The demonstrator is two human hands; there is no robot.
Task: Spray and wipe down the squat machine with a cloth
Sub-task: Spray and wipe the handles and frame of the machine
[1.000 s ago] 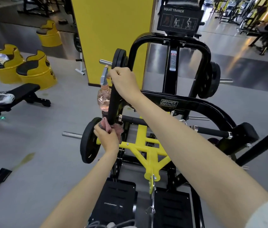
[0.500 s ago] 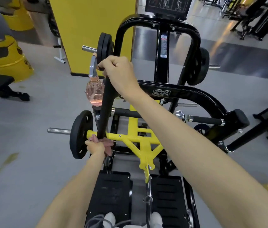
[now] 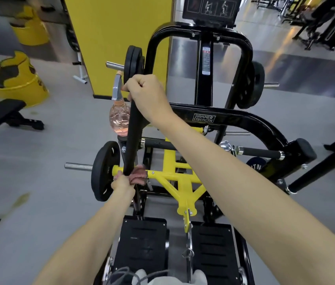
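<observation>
Nearest, low in the view: two black foot plates (image 3: 142,243) of the squat machine (image 3: 234,120), side by side. Just beyond, the left grip (image 3: 122,182), fingers curled tight, pinching a pink cloth (image 3: 138,174) round the foot of a black bar (image 3: 132,130), right at the joint with the yellow frame (image 3: 174,175). Cloth touching the bar, bunched mostly on its right side; a black weight plate (image 3: 105,171) just beside on the left.

Long axis of that bar: up and away from the viewer, leaning a little to the right near the top. Key relation for the coming stroke, by my reading: cloth at the low end, bare length of bar lying above and beyond it, nothing but the joint below. Hence a likely next pass upward along the axis, toward the other grip.

Farther along the same bar, the right grip (image 3: 144,93), closed in a fist over the upper part, the grey head of a spray bottle (image 3: 119,118) caught at the fingers. Bottle hanging upright just left of the bar, pinkish liquid pooled low inside. Split of that fist's hold between bar and sprayer: not possible to tell.

Left grip nearer and lower, then; right grip farther and higher; a bare stretch of black bar between. Judged as mid-wipe, with plenty to go: the top arch (image 3: 203,29), the far weight plates (image 3: 253,85), the padded handle (image 3: 259,152).

Farthest off, to the left: a yellow pillar (image 3: 121,38), a black bench (image 3: 6,112) and yellow tubs (image 3: 18,79) on the grey floor (image 3: 28,161).
</observation>
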